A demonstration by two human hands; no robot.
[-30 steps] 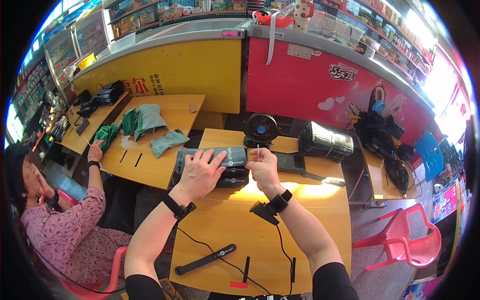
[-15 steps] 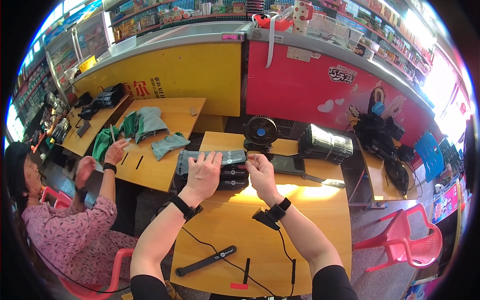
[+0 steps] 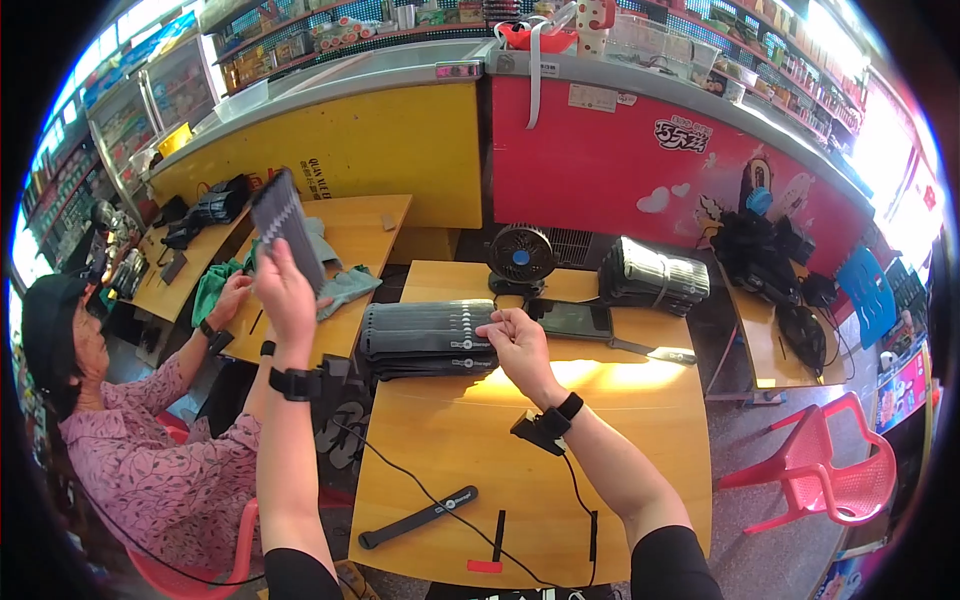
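Observation:
My left hand [image 3: 283, 305] is raised at the left, closed around a bundle of dark grey straps [image 3: 287, 225] that stands tilted above the neighbouring table. A stack of similar grey-black straps [image 3: 415, 332] lies near the far left edge of my table. At that stack's right end is my right hand [image 3: 522, 355], thumb and fingers drawn together by the strap ends. What those fingertips hold, if anything, I cannot make out. A single black strap [image 3: 418, 517] lies by itself at the near left of the table.
On my wooden table [image 3: 450, 430] stand a small black fan [image 3: 521, 255], a dark phone-like slab [image 3: 572, 319] and a banded bundle of straps [image 3: 655, 277]. Cables cross the near part. At left, a person [image 3: 165, 430] handles green cloth [image 3: 215, 290]. A pink chair [image 3: 815, 470] stands right.
My left hand has lifted a bundle of straps off the stack and swung up and left with it. The stack is lower. My right hand stays at the stack's right end.

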